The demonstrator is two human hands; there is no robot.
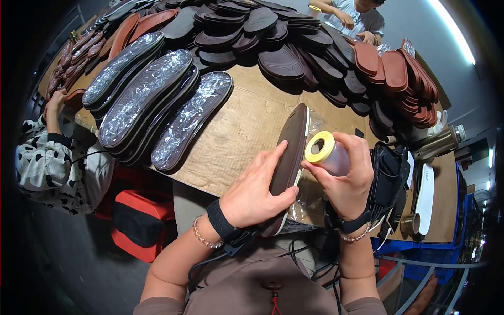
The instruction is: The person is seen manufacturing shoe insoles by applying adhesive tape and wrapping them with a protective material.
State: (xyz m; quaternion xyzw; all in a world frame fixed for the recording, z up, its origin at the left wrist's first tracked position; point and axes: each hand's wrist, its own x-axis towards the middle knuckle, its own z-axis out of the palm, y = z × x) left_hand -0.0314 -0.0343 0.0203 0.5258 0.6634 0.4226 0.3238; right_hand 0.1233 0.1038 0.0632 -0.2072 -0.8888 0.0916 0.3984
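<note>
- The left hand (257, 186) is closed on a dark brown shoe sole (287, 157): the fingers are spread flat along its face and the thumb is hooked round its near right edge.
- The sole is held on edge, tilted, above the near edge of the cardboard-covered table (247, 126), toe pointing far.
- The right hand (346, 181) is wrapped round a small clear bottle (329, 154) with a yellow ring cap, held just right of the sole.
- The sole is judged light and fairly stiff with some flex, smooth-faced; it is best gripped at mid-length, across its edges.
- The bottle appears light and somewhat slippery; a full-hand wrap suits it.
- Farther off, film-wrapped soles (142, 92) lie at left, and dark and reddish sole piles (294, 42) are heaped across the far side.
</note>
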